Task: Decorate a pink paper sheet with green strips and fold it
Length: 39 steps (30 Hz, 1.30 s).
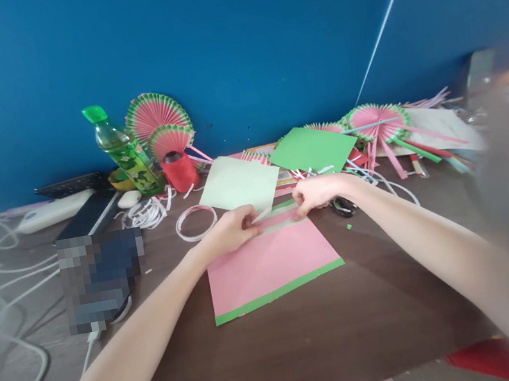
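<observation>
Fingers (pixel 302 203) on pink paper (pixel 267 266), barcode (pixel 285 175), leafy-labelled bottle (pixel 133 164)

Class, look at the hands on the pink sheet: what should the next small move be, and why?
Probably slide the right hand toward the left hand, pressing down the striped far end of the pink sheet. Both hands are at that end, with pale stripes running between them, while the near end, edged by a green strip, has no hand on it.

Slender forearms (pixel 160 326) are bare; the fingers (pixel 302 203) too.
</observation>
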### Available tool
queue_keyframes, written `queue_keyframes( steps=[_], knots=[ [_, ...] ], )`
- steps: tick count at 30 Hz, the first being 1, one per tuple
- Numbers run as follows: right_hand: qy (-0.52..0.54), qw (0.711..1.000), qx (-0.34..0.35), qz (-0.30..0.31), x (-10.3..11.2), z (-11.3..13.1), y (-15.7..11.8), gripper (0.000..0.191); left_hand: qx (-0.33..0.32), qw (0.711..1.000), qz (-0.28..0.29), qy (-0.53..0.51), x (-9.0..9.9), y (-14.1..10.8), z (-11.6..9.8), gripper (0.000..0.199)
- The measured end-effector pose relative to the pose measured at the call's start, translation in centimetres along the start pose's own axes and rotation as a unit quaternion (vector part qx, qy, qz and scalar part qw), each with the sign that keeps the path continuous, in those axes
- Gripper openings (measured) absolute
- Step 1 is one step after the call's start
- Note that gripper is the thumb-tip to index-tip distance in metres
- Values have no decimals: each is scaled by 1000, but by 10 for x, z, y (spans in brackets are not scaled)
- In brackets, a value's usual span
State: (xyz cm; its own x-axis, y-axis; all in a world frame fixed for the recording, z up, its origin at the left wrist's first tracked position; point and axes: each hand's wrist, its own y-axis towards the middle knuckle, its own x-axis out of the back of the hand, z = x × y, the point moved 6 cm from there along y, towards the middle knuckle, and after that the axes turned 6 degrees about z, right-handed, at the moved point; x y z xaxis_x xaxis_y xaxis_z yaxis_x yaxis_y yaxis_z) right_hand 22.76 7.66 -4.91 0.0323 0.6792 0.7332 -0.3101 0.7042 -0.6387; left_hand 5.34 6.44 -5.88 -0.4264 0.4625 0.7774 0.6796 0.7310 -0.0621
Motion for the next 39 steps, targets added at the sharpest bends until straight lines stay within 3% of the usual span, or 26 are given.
queue_keyframes(
  steps=[10, 13, 16, 21, 29, 39],
  knots=[
    [29, 999, 32, 9, 3, -6, 0, 44, 31, 998, -23, -41, 14, -4, -7, 22],
    [44, 998, 40, -22, 11, -12, -3, 45, 27, 997, -29, -73, 22, -4, -13, 25],
    [69, 995, 39, -65, 20, -16, -6, 49, 15, 998, 3, -60, 23, 1, -22, 24],
    [83, 992, 43, -83, 25, -18, -8, 48, 20, 996, 84, 10, 10, 23, -40, 21],
    [82, 994, 39, -66, 23, -19, -9, 35, 24, 990, 138, -19, -21, 45, -47, 19],
    [78, 995, 39, -49, 21, -12, -13, 29, 34, 985, 165, 28, -20, 43, -53, 23]
  ],
)
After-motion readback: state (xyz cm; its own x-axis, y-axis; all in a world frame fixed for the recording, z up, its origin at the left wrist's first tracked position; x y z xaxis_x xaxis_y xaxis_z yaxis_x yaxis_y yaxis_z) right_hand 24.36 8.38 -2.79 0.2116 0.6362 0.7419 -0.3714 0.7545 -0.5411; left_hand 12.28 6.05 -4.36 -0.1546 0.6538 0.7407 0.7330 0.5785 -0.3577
